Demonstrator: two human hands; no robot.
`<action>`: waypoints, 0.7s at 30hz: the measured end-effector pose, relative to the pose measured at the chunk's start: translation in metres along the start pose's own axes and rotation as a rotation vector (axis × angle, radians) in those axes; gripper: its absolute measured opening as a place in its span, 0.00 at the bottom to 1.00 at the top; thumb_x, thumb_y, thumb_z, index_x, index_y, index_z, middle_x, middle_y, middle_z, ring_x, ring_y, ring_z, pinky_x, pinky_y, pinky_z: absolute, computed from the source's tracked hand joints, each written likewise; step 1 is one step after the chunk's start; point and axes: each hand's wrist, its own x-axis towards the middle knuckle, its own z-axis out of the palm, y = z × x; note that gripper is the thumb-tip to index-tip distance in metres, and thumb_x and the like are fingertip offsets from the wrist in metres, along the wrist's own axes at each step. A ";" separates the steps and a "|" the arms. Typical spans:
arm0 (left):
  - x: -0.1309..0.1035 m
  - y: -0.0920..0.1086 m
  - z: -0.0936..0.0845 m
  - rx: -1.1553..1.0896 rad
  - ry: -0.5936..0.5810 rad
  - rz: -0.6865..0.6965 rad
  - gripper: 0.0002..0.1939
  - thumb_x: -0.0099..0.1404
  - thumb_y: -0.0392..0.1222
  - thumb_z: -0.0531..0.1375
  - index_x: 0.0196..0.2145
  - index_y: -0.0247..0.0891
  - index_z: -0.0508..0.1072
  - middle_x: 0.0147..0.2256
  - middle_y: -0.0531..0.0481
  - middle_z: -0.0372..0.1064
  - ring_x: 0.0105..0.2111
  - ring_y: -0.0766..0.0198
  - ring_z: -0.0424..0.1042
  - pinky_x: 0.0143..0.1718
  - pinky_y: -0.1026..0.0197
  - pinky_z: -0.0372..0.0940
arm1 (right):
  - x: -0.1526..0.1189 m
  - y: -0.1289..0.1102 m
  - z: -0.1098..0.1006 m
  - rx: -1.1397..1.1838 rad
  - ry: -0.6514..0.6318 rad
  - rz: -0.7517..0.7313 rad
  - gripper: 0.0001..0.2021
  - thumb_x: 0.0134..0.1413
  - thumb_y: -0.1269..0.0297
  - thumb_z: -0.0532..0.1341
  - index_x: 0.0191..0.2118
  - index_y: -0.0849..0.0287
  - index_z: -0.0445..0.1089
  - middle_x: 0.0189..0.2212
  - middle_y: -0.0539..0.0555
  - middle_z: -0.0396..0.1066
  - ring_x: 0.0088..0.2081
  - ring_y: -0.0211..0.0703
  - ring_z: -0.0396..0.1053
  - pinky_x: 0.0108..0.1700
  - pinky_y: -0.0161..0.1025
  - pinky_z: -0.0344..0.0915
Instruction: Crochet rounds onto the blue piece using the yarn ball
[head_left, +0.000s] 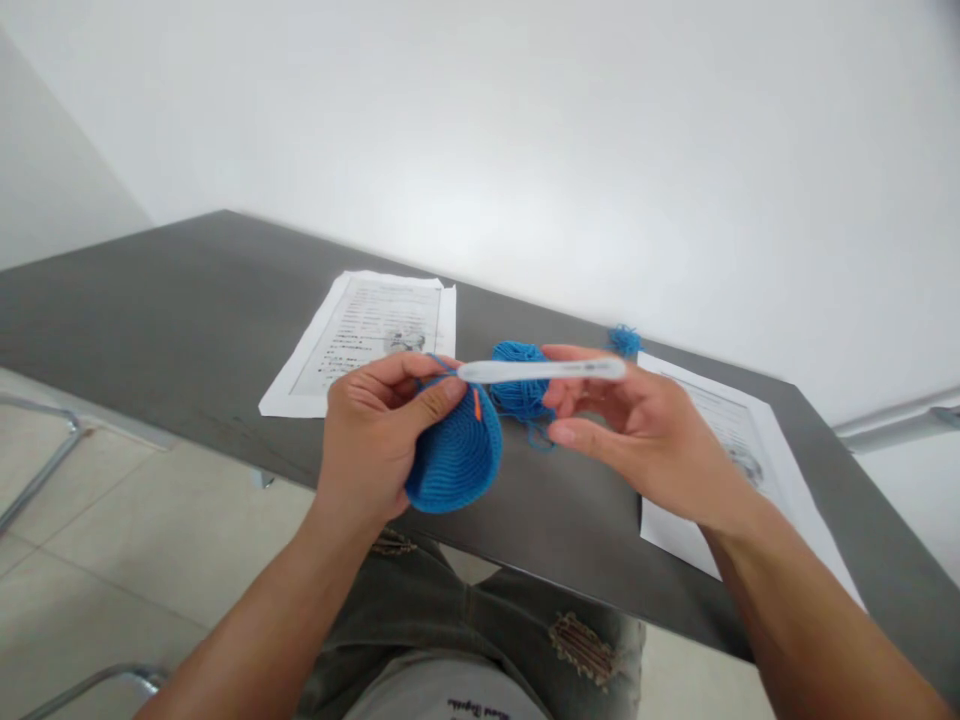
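Blue crochet [454, 460] pinched by left fingers [435, 403]; right fingers [589, 438] spread; hook [517, 372] bears unreadable marking [590, 368].

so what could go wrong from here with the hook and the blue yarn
The white-handled hook might slip, since the right thumb stands apart from it. The loose strand below the yarn ball could snag on the right hand close by.
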 end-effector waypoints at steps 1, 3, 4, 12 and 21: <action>-0.004 -0.004 0.002 0.103 -0.033 0.026 0.08 0.53 0.29 0.77 0.25 0.36 0.84 0.28 0.47 0.84 0.25 0.63 0.78 0.28 0.66 0.72 | -0.008 -0.002 0.007 0.191 0.077 -0.024 0.32 0.53 0.49 0.78 0.63 0.48 0.76 0.42 0.53 0.78 0.36 0.43 0.75 0.37 0.40 0.75; -0.012 -0.011 0.007 0.280 -0.094 0.074 0.06 0.56 0.31 0.76 0.26 0.39 0.86 0.28 0.49 0.84 0.26 0.62 0.78 0.29 0.65 0.71 | -0.024 -0.004 0.023 0.481 0.221 -0.087 0.26 0.51 0.53 0.81 0.56 0.44 0.82 0.35 0.49 0.76 0.26 0.36 0.68 0.25 0.34 0.67; -0.016 -0.013 0.010 0.333 -0.116 0.081 0.06 0.57 0.31 0.76 0.25 0.40 0.86 0.27 0.49 0.84 0.27 0.62 0.78 0.30 0.64 0.71 | -0.030 -0.004 0.029 0.553 0.276 -0.093 0.20 0.53 0.55 0.80 0.52 0.46 0.84 0.31 0.48 0.74 0.23 0.34 0.66 0.22 0.33 0.64; -0.044 -0.007 0.026 0.534 -0.247 0.041 0.08 0.61 0.29 0.70 0.27 0.39 0.84 0.32 0.53 0.86 0.31 0.65 0.81 0.34 0.68 0.72 | -0.058 -0.004 0.051 0.704 0.397 -0.066 0.08 0.63 0.56 0.74 0.42 0.51 0.87 0.25 0.51 0.79 0.18 0.34 0.69 0.16 0.28 0.68; -0.053 -0.013 0.029 0.444 -0.215 -0.068 0.06 0.63 0.31 0.71 0.34 0.41 0.86 0.35 0.55 0.88 0.35 0.66 0.84 0.37 0.69 0.74 | -0.064 -0.008 0.068 0.908 0.521 0.070 0.09 0.59 0.56 0.75 0.39 0.55 0.87 0.23 0.50 0.80 0.14 0.32 0.68 0.12 0.24 0.66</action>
